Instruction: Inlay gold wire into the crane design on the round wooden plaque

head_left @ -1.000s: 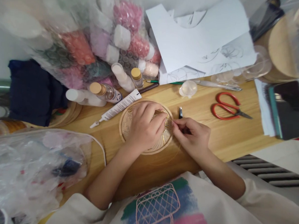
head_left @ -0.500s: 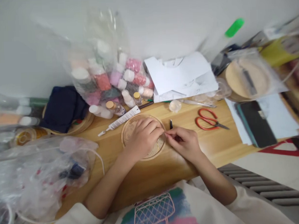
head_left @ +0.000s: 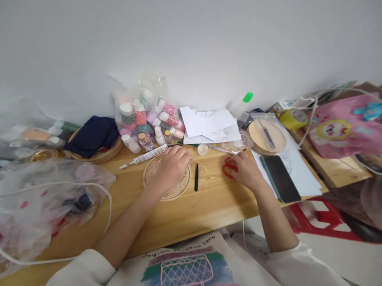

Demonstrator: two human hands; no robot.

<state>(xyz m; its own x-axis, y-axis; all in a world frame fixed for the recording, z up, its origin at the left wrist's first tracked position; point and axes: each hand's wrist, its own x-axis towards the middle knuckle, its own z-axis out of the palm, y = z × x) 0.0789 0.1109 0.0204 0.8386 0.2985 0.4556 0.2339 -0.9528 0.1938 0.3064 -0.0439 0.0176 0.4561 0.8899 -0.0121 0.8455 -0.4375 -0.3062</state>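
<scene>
My left hand (head_left: 172, 168) lies over a round carved wooden disc (head_left: 182, 185), its fingers bent and pressed together. Whatever its fingertips may hold is hidden. My right hand (head_left: 247, 170) is closed on a pair of red-handled scissors (head_left: 229, 166), with its fingers covering part of them. Between the hands, a slim black tool (head_left: 196, 177) lies on the wooden table. Close to it is a short piece of thin golden thread or wire (head_left: 204, 166). A white tube with a nozzle (head_left: 150, 155) lies just behind the disc.
Behind are a small clear round container (head_left: 202, 149), corked bottles (head_left: 146, 141), a bag of bead jars (head_left: 139, 115) and white papers (head_left: 209, 123). A phone (head_left: 279, 177) lies at the right; a plastic bag with a white cord (head_left: 54, 199) covers the left.
My right hand has left the spot beside my left fingers and moved right, onto the scissors. The black tool and golden strand now show between the hands. The view has tilted up.
</scene>
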